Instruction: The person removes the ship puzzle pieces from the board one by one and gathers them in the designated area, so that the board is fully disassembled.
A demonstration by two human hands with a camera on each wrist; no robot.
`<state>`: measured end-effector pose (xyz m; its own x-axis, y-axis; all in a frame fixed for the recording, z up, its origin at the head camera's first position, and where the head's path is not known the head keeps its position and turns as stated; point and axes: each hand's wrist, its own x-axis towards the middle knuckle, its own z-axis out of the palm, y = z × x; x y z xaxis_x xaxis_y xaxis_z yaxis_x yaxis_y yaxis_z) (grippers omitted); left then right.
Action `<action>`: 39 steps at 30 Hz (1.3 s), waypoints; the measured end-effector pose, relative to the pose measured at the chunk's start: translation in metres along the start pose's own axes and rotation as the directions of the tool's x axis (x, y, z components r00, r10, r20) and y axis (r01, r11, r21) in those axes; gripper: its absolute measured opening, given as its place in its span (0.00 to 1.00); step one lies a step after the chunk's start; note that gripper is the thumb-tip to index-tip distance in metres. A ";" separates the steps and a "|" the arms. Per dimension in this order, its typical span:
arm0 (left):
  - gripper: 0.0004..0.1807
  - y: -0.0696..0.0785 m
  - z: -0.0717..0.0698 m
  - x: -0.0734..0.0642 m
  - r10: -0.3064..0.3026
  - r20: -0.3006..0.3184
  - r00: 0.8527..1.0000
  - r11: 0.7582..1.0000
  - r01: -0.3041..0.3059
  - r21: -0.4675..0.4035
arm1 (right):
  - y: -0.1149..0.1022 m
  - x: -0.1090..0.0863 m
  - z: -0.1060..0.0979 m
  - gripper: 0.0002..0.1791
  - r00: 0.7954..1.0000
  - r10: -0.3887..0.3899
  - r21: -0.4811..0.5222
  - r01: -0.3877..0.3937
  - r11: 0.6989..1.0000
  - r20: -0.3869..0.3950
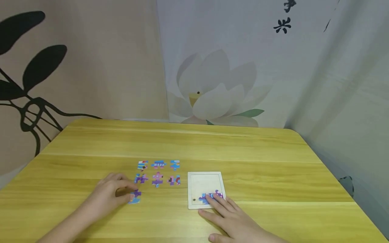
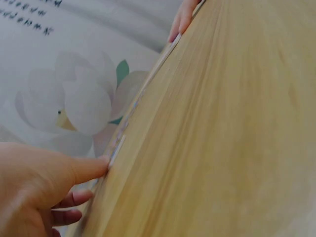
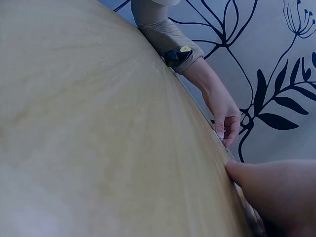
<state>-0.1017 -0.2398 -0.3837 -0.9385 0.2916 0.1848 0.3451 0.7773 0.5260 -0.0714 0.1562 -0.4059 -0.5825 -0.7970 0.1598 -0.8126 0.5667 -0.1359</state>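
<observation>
My left hand pinches a blue and purple jigsaw piece between thumb and fingers, low over the table at the left of the loose pieces. In the left wrist view the left hand's thumb meets the edge of a thin piece. My right hand lies with its fingers extended over a white puzzle tray. Its fingertips rest on joined purple and blue pieces along the tray's lower right, partly hiding them. The right wrist view shows the left hand with fingers bent down at the tabletop.
Two rows of loose jigsaw pieces lie left of the tray, among them a pink and purple one and a blue one. The wooden table has its far edge against a curtain with a printed lotus.
</observation>
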 end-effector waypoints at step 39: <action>0.08 0.025 0.024 0.013 -0.133 -0.068 0.989 0.888 0.088 -0.450 | 0.001 -0.001 0.003 0.32 1.000 0.013 0.052 -0.014 0.999 0.027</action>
<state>-0.1050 -0.2035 -0.3885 -0.9745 0.1474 0.1692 0.2193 0.4653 0.8576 -0.0719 0.1573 -0.4087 -0.5920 -0.7952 0.1315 -0.8024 0.5662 -0.1885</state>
